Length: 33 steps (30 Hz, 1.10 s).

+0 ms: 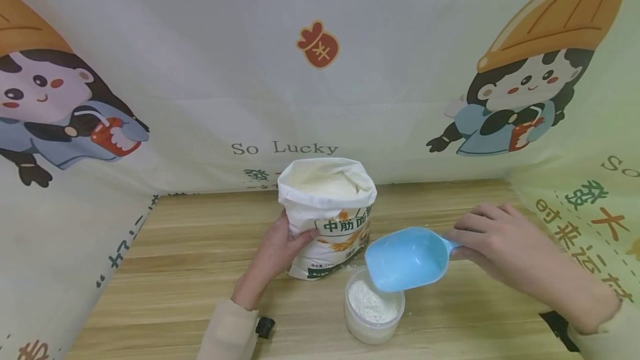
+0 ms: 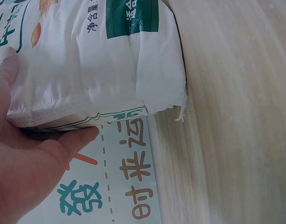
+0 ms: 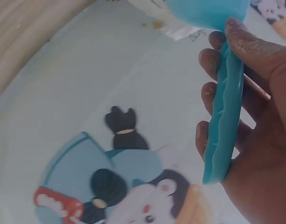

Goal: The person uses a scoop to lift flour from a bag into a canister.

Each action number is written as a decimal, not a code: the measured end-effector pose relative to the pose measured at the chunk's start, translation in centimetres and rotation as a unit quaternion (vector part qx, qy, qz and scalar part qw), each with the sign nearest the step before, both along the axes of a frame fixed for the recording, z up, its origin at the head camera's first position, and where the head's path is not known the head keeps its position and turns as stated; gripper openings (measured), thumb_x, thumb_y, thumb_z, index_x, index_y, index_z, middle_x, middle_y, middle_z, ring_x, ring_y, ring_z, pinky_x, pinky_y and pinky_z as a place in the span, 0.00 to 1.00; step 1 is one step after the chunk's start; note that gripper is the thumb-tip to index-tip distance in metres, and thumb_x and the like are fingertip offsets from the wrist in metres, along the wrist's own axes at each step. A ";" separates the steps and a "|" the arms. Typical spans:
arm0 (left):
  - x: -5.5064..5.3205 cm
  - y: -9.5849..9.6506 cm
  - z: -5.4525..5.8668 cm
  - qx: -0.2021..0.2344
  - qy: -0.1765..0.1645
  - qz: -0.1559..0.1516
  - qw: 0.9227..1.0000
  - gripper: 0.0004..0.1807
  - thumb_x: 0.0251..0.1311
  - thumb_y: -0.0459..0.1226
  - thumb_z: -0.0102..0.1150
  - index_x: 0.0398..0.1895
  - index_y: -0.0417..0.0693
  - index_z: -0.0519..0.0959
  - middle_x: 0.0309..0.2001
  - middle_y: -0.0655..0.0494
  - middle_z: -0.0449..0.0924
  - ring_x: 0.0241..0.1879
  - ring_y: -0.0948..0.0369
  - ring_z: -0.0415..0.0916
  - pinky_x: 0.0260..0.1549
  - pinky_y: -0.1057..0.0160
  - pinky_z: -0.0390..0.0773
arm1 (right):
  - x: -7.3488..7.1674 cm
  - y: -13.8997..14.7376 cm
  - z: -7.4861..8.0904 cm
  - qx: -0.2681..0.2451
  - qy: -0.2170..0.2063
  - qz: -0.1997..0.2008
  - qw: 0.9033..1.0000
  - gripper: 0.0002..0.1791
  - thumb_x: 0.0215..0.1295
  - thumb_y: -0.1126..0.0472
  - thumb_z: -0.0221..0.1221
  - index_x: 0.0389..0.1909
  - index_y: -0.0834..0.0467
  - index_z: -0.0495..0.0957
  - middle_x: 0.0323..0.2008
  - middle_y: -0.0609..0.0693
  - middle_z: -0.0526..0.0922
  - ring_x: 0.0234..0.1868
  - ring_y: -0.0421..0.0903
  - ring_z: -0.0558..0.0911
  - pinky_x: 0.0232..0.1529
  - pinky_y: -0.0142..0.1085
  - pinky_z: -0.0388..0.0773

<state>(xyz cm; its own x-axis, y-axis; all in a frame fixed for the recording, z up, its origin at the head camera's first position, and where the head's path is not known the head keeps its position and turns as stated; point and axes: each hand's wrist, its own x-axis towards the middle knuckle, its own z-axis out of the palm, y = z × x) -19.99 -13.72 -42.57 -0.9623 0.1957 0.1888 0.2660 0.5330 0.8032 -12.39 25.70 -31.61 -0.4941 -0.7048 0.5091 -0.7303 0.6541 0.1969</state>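
A white bag of flour (image 1: 320, 221) stands upright on the table, its top rolled open and pale flour showing inside. My left hand (image 1: 285, 244) grips the bag's left side, thumb across the printed front; the left wrist view shows this thumb and fingers around the bag's edge (image 2: 87, 79). In my right hand (image 1: 500, 246) is a light blue scoop (image 1: 410, 260), held by its handle (image 3: 226, 116). The scoop's bowl looks bare inside and overlaps the rim of a clear round tub (image 1: 372, 331) holding white flour (image 1: 372, 301). Flour dusts the right thumb.
The wood-grain table (image 1: 175, 271) is ringed by a printed cloth backdrop (image 1: 210, 71) at the back and both sides. A little spilled flour lies by the bag's base. Dark wrist straps show at the left cuff (image 1: 227, 326) and right sleeve.
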 end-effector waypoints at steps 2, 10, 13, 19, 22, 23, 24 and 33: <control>0.0 0.0 0.1 0.001 0.002 -0.001 1.000 0.39 0.65 0.43 0.70 0.75 0.44 0.62 0.66 0.42 0.75 0.65 0.44 0.74 0.65 0.39 0.72 | -0.3 0.6 -0.4 -0.018 0.001 0.006 1.000 0.39 0.79 0.32 0.32 0.40 0.48 0.90 0.35 0.40 0.86 0.40 0.47 0.82 0.32 0.47 0.79; 0.1 0.0 0.1 0.003 0.002 -0.002 1.000 0.39 0.65 0.43 0.70 0.75 0.44 0.62 0.66 0.42 0.75 0.65 0.44 0.74 0.66 0.39 0.72 | -1.2 3.1 -2.3 -0.057 -0.016 0.005 0.998 0.39 0.79 0.34 0.35 0.40 0.54 0.90 0.35 0.44 0.87 0.39 0.49 0.82 0.34 0.48 0.82; 0.1 0.0 0.1 -0.001 0.000 0.000 1.000 0.39 0.66 0.43 0.70 0.75 0.43 0.62 0.66 0.42 0.75 0.65 0.44 0.74 0.65 0.39 0.73 | -1.3 3.8 -3.1 -0.068 -0.037 -0.007 0.997 0.34 0.77 0.35 0.43 0.41 0.55 0.90 0.37 0.45 0.87 0.40 0.50 0.82 0.36 0.49 0.82; 0.1 0.0 0.1 -0.005 -0.001 0.002 1.000 0.40 0.66 0.43 0.70 0.74 0.42 0.62 0.65 0.41 0.76 0.65 0.43 0.74 0.65 0.39 0.73 | -1.4 4.8 -4.6 -0.081 -0.089 -0.057 0.991 0.18 0.51 0.63 0.75 0.45 0.56 0.89 0.39 0.46 0.87 0.41 0.50 0.84 0.38 0.50 0.84; 0.1 0.0 0.1 -0.003 -0.001 0.001 1.000 0.39 0.65 0.43 0.70 0.74 0.42 0.62 0.65 0.41 0.75 0.65 0.43 0.74 0.65 0.39 0.72 | -1.7 5.0 -5.5 -0.092 -0.096 -0.070 0.989 0.18 0.49 0.65 0.75 0.45 0.59 0.88 0.38 0.48 0.87 0.40 0.52 0.83 0.37 0.50 0.84; 0.1 0.0 0.2 -0.002 -0.001 0.001 1.000 0.39 0.65 0.43 0.70 0.75 0.42 0.62 0.66 0.41 0.75 0.65 0.43 0.74 0.66 0.39 0.72 | -1.9 5.1 -5.8 -0.094 -0.100 -0.072 0.988 0.18 0.50 0.65 0.75 0.45 0.61 0.88 0.37 0.49 0.87 0.40 0.52 0.83 0.37 0.50 0.84; 0.1 0.0 0.2 -0.001 0.000 0.000 1.000 0.39 0.65 0.43 0.70 0.74 0.42 0.62 0.66 0.41 0.75 0.65 0.43 0.74 0.66 0.39 0.72 | -1.9 5.0 -6.1 -0.097 -0.104 -0.076 0.987 0.18 0.50 0.66 0.75 0.45 0.61 0.88 0.37 0.48 0.86 0.40 0.52 0.83 0.37 0.50 0.84; 0.2 0.0 0.2 0.001 0.001 0.000 1.000 0.39 0.65 0.43 0.70 0.74 0.43 0.62 0.66 0.42 0.75 0.66 0.44 0.74 0.66 0.40 0.72 | -2.9 4.6 -8.3 -0.093 -0.159 -0.123 0.975 0.15 0.52 0.66 0.75 0.41 0.64 0.85 0.35 0.52 0.86 0.36 0.51 0.83 0.33 0.44 0.84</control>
<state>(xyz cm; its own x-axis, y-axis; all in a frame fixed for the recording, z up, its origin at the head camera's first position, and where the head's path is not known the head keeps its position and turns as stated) -19.84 -13.68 -42.34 -0.9620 0.1952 0.1912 0.2676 0.5318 0.8035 -15.33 30.25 -39.96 -0.7906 -0.4549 0.4098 -0.5514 0.8200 -0.1536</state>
